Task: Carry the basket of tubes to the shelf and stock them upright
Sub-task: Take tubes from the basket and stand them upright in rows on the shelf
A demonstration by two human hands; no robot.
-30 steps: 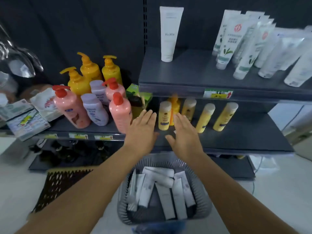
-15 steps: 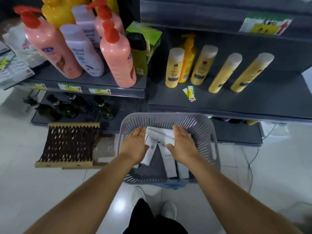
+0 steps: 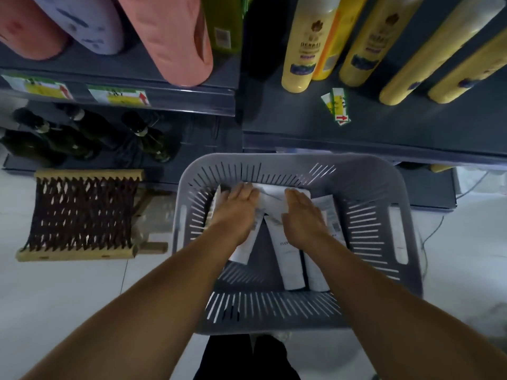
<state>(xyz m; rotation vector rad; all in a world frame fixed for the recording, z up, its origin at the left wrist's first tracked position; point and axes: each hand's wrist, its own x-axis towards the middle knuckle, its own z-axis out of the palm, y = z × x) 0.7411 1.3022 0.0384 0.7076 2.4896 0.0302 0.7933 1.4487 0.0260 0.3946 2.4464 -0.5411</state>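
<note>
The shelf (image 3: 384,133) stands right behind the basket (image 3: 406,215), and its dark board has free space in front of the yellow bottles (image 3: 300,50). The grey basket sits low on the white floor, its slotted walls look like stiff plastic, and it has a long handle slot on each side.

Inside lie the tubes (image 3: 288,256), white and flat on their sides, some crossing each other. I count at least 4, but more are hidden under the hands. They look light and a little soft in the body, with a smooth skin that may slip, so I think the best hold is around the middle, or near the cap where the tube is firmer. To stand upright they probably need the cap end down.

The left hand (image 3: 236,212) lies on the tubes at the far left, fingers bent down over them. The right hand (image 3: 301,212) rests on the pile beside it, fingers close together. Whether either hand really grips a tube, I cannot tell.
</note>
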